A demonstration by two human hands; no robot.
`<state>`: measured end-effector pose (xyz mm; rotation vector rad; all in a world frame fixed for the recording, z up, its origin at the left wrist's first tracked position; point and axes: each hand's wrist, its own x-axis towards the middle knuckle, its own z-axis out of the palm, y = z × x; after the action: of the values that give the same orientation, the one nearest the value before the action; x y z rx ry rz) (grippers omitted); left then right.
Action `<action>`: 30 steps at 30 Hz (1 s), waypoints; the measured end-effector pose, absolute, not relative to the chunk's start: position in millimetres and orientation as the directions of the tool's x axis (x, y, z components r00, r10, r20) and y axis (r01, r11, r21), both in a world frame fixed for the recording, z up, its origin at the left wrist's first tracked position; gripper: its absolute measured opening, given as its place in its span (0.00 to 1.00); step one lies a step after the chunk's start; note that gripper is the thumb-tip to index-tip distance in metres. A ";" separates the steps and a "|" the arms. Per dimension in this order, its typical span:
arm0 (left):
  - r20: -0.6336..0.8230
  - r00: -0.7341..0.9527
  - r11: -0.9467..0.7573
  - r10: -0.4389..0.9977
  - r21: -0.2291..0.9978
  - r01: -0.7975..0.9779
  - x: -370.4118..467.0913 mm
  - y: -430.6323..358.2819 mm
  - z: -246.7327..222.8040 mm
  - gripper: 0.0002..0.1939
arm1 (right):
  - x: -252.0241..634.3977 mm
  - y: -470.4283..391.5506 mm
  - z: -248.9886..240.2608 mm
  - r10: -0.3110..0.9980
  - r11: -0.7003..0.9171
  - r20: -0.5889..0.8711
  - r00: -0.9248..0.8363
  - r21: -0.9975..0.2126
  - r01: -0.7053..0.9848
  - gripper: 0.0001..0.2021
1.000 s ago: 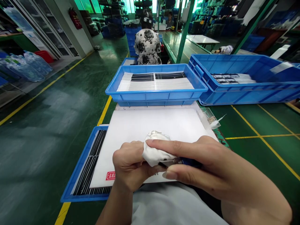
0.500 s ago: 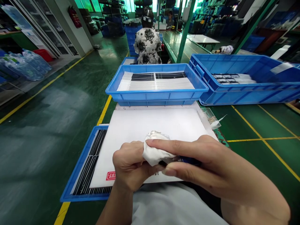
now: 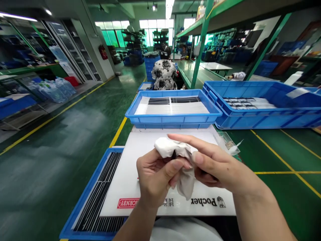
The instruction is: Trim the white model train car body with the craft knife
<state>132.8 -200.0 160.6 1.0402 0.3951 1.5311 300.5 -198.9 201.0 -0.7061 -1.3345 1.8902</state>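
Note:
A crumpled white cloth is bunched between my two hands, above a white board with printed lettering. My left hand is closed, its thumb and fingers pinching the cloth. A small dark part shows in the cloth's fold near my left thumb; its kind is hidden. My right hand grips the cloth's right side between thumb and fingers, with the index finger stretched along the top. One end of the cloth hangs down below the fingers.
A blue tray of white sheets and black strips stands behind the board. Another blue tray with black strips lies lower left. A large blue bin is at right. A person in a patterned top sits ahead.
The view has tilted upward. The cloth has gone from a compact wad to a draped shape with a hanging end. The dark blue piece by my right hand is now mostly hidden.

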 end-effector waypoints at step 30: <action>0.102 0.467 0.335 0.878 0.565 -0.754 141.8 -209.5 217.1 0.10 | 298.7 -186.7 245.3 0.870 0.058 0.226 -0.438 -0.929 -0.365 0.09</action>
<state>141.8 -209.5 217.1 0.5976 0.2375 1.0775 298.7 -186.7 245.3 -0.5622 -1.3404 1.5790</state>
